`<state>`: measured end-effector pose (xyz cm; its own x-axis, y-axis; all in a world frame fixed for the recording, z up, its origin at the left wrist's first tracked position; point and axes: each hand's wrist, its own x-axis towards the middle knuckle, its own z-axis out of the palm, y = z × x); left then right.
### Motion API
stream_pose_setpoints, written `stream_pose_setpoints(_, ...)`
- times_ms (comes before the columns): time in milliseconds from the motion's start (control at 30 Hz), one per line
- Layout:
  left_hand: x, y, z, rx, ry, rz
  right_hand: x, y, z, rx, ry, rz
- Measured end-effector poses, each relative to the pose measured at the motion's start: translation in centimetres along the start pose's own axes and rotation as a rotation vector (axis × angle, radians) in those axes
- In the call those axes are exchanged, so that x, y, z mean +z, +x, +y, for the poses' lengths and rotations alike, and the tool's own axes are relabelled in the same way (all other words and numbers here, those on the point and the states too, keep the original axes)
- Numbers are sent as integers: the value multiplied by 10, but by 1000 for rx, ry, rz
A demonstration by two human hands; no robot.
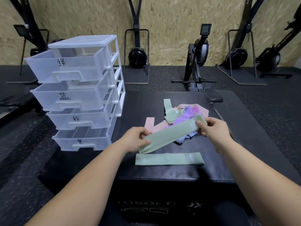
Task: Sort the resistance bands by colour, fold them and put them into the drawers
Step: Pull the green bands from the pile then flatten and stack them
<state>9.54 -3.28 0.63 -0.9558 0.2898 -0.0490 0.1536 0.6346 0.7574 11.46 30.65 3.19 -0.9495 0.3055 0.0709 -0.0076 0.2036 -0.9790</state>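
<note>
left hand [137, 139] and right hand [211, 128] are pinching opposite ends of a green resistance band [171, 134], holding it stretched flat above a second green band [169, 159] lying on the black mat [162, 175].

The green band [171, 135] held up covers the near part of the pile of bands [187, 111] at centre frame, so their number cannot be told. The fingertips of the left grip [137, 139] go under that band and are hidden. Both forearms [91, 173] run off the lower edge. White lettering [146, 204] on the front of the counter [171, 178] is too blurred to read. Exercise machines [136, 26] are cut off by the upper edge.
</note>
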Motion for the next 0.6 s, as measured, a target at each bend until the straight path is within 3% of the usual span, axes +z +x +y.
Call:
stream_pose_setpoints(300, 14, -26, -31, -157, -109, 80, -15, -21, 87, 145, -205, 45)
stream_pose_setpoints(600, 39, -35, -47, -200, -61, 231, -15, -43, 104, 64, -543, 20)
